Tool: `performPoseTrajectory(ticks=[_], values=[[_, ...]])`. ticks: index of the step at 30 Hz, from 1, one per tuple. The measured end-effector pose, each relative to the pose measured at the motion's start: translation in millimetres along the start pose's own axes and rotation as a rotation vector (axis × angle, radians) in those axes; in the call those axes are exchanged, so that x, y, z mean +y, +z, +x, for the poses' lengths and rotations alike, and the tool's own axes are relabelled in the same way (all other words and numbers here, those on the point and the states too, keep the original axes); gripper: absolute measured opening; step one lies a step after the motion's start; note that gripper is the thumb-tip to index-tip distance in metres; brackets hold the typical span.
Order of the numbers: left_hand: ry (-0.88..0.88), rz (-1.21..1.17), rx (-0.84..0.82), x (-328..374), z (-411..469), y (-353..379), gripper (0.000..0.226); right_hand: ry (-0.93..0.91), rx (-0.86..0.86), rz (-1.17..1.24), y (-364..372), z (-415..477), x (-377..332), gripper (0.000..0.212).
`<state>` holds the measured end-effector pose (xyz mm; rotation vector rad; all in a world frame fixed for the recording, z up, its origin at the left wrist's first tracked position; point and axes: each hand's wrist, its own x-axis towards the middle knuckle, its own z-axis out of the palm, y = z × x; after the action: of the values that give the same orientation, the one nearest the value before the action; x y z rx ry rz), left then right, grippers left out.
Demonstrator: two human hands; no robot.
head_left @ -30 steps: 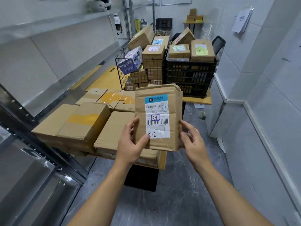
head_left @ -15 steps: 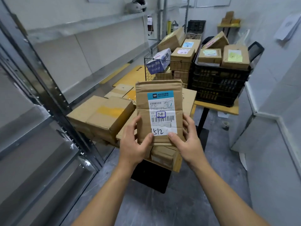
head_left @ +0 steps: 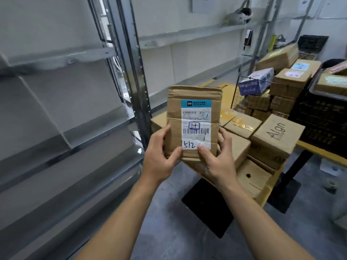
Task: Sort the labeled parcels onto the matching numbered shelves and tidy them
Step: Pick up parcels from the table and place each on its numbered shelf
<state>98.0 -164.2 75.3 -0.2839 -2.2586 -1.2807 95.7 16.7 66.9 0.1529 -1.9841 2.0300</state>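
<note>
Parcel: we hold a flat brown parcel (head_left: pixel 174 109) upright in the air, label side towards us, in front of the rack post and above the near end of the table.
Label: the label (head_left: pixel 196 117) is white with a blue top band and a barcode, with a scrawl in a blue box and "512" handwritten at the bottom.
Left hand: our left hand (head_left: pixel 158 160) grips the lower left edge, with the thumb on the front beside the label and the fingers curled behind.
Right hand: our right hand (head_left: pixel 220 162) grips the lower right corner, with the thumb pressed on the label's bottom edge and the fingers wrapped round the side.
Rack: a grey metal rack (head_left: pixel 135 81) runs along our left.
Table: a yellow-edged table (head_left: pixel 323 152) stands to the right of the rack, piled with brown boxes, one of them printed "Algn" (head_left: pixel 276 136).
Basket: a wire basket (head_left: pixel 242 91) behind them holds more boxes, with a blue-and-white one (head_left: pixel 257 83) on top.
Crate: a black crate (head_left: pixel 323 117) sits at far right with boxes on it.
Headset: a white headset (head_left: pixel 238 15) lies on an upper shelf.
</note>
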Motion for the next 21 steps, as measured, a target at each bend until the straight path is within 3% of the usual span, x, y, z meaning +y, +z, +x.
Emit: performPoseTrajectory(ticks=[5,10,16,21], values=[[-0.055,0.08,0.073,-19,-25,-99,0.065,0.023,-0.136,0.084,89,-21,-6,0.065],[-0.19,0.375,0.183,-48,-78,-223,0.054,0.051,-0.316,0.15,185,-66,-12,0.066],[-0.392,0.988,0.055,-86,-166,-380,0.054,0.063,-0.502,0.168,307,-129,-20,0.068],[-0.583,1.187,-0.075,-89,-219,-459,0.052,0.069,-0.591,0.176,377,-170,-24,0.066]])
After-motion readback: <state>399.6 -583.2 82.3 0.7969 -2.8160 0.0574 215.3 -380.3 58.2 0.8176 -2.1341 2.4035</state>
